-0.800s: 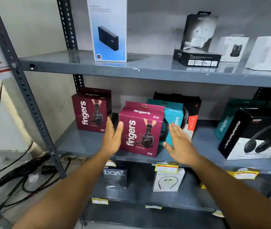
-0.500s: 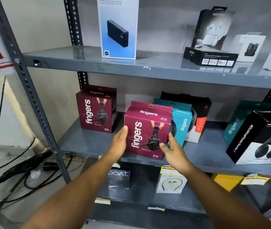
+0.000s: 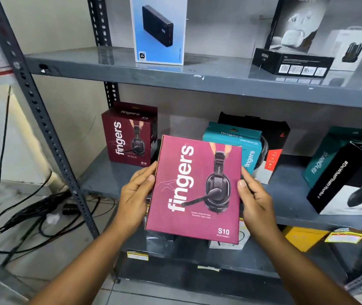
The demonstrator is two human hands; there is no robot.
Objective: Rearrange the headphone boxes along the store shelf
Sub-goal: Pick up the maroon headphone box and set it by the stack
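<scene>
A magenta Fingers S10 headphone box (image 3: 194,190) is held off the middle shelf (image 3: 114,177), its front face tilted up toward me. My left hand (image 3: 134,194) grips its left edge and my right hand (image 3: 255,201) grips its right edge. A darker maroon Fingers S10 box (image 3: 129,133) stands at the shelf's left end. Behind the held box stand a teal Fingers box (image 3: 239,142) and a black and orange box (image 3: 272,146). At the right lie a teal box (image 3: 329,150) and a black and white headphone box (image 3: 349,181).
The upper shelf (image 3: 197,78) carries a blue power bank box (image 3: 160,29) and black and white earbud boxes (image 3: 294,40). A slotted steel upright (image 3: 43,133) stands at the left, with cables (image 3: 32,212) on the floor beyond it. Small boxes and yellow tags sit on the lower shelf.
Both hands closed on the magenta box and lifted it off the shelf toward me, tilting its face upward. The other boxes stayed put.
</scene>
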